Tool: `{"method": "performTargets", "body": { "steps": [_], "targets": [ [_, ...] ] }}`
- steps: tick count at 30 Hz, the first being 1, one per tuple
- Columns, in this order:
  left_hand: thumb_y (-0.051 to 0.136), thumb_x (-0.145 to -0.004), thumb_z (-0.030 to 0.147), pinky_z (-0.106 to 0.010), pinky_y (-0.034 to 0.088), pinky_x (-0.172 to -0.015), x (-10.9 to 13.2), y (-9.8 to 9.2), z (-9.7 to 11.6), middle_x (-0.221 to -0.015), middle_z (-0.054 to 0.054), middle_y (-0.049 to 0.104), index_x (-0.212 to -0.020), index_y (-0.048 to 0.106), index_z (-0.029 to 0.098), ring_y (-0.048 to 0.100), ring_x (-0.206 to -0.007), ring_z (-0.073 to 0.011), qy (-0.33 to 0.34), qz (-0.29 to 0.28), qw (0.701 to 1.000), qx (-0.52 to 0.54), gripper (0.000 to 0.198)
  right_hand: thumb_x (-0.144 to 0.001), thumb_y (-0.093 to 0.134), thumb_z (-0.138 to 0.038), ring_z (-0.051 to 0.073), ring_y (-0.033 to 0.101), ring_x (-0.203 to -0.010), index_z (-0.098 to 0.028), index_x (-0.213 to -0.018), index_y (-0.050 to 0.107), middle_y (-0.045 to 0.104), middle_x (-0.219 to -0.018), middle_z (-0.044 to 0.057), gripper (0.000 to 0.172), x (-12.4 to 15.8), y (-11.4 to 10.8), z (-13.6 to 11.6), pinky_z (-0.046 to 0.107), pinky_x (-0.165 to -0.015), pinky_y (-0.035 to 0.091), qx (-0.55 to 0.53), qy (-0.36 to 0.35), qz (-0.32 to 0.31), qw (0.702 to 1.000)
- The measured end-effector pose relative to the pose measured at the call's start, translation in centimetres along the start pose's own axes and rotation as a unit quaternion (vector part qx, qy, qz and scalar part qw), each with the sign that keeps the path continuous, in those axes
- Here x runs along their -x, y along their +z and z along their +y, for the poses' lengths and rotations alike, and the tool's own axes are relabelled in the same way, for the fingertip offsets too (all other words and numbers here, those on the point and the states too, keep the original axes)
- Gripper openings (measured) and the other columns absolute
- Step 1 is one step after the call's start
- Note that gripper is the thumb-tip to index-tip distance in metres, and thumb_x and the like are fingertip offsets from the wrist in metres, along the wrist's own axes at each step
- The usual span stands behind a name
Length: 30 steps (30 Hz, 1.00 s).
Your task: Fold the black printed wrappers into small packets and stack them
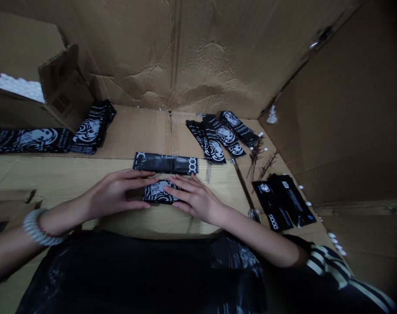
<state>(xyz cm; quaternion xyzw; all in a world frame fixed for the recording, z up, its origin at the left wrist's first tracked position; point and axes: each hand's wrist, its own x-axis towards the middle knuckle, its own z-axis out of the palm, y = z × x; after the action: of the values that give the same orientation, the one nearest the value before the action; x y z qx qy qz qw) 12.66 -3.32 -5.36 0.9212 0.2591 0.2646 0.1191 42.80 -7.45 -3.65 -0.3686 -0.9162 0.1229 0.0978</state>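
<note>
**Small black packet (158, 195) pressed flat, crosswise, at centre**

The left hand (118, 192) and right hand (194, 199) come in from opposite sides, both open and unclenched. The right hand's fingers (182, 188) lie across the packet's right half, while the left hand's fingertips meet its left end. The step in hand looks like squaring or smoothing the packet. Lifting it from here would call for fingers getting under an edge, since it lies flat.

Its long axis runs left to right across the frame, tilted slightly, and its printed white figure faces up. Just above lies a longer black sachet strip (165, 164), also crosswise, with white rings at its right end.

A white coiled bracelet (38, 226) circles the left wrist. Fanned printed sachets (214, 139) lie upper right of centre, beside dry brown twigs (259, 159). Black cards (282, 203) sit lower right. Stacked sachets (92, 128) lie upper left, on a cardboard surface (70, 174).
</note>
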Motion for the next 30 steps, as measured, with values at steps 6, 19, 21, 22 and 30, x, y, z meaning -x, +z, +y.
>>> {"method": "performTargets", "body": {
  "steps": [6, 19, 21, 22, 30],
  "targets": [
    [0.067, -0.101, 0.048, -0.033, 0.060, -0.099, 0.2, -0.9, 1.1, -0.127, -0.008, 0.076, -0.130, 0.068, 0.021, 0.074, -0.112, -0.0217, -0.020, -0.015, 0.997, -0.068, 0.040, -0.108, 0.058, -0.032, 0.027, 0.053, -0.150, -0.029, -0.150, 0.061, 0.055, -0.161, 0.009, 0.042, 0.1, 0.2, -0.1, 0.058, -0.124, 0.042, 0.031, -0.011, 0.004, 0.999],
    [0.050, -0.105, 0.043, -0.046, 0.022, -0.133, 0.9, 0.3, 0.3, -0.170, -0.010, 0.042, -0.171, 0.013, 0.031, 0.035, -0.161, -0.0257, 0.082, -0.171, 0.981, -0.046, 0.076, -0.109, 0.052, -0.045, 0.033, 0.036, -0.160, -0.019, -0.164, 0.039, 0.039, -0.170, 0.014, 0.062, -0.2, 0.7, -0.2, 0.070, -0.124, 0.035, 0.089, -0.024, -0.066, 0.994],
    [0.057, -0.101, 0.048, -0.049, 0.020, -0.133, 1.2, 0.4, -0.2, -0.171, -0.009, 0.041, -0.171, 0.018, 0.034, 0.034, -0.161, -0.0282, 0.081, -0.182, 0.980, -0.033, 0.081, -0.108, 0.054, -0.050, 0.034, 0.032, -0.162, -0.018, -0.166, 0.035, 0.034, -0.172, 0.015, 0.069, 0.0, 0.5, 0.0, 0.071, -0.124, 0.034, 0.083, -0.028, -0.076, 0.993],
    [0.060, -0.099, 0.051, -0.050, 0.020, -0.134, 1.2, 0.4, -0.4, -0.171, -0.009, 0.041, -0.170, 0.021, 0.035, 0.034, -0.161, -0.0294, 0.074, -0.183, 0.980, -0.028, 0.083, -0.107, 0.055, -0.051, 0.034, 0.031, -0.162, -0.019, -0.166, 0.035, 0.034, -0.173, 0.015, 0.070, 0.1, 0.5, 0.1, 0.070, -0.124, 0.034, 0.079, -0.028, -0.077, 0.993],
    [0.075, -0.088, 0.057, -0.052, 0.038, -0.127, 0.4, 0.2, -0.7, -0.164, -0.007, 0.052, -0.165, 0.037, 0.036, 0.042, -0.157, -0.0337, 0.089, -0.168, 0.982, -0.004, 0.088, -0.104, 0.059, -0.055, 0.034, 0.034, -0.161, -0.022, -0.165, 0.038, 0.039, -0.171, 0.014, 0.072, 0.3, 0.2, 0.1, 0.068, -0.125, 0.035, 0.068, -0.025, -0.072, 0.995]
  ]
}}
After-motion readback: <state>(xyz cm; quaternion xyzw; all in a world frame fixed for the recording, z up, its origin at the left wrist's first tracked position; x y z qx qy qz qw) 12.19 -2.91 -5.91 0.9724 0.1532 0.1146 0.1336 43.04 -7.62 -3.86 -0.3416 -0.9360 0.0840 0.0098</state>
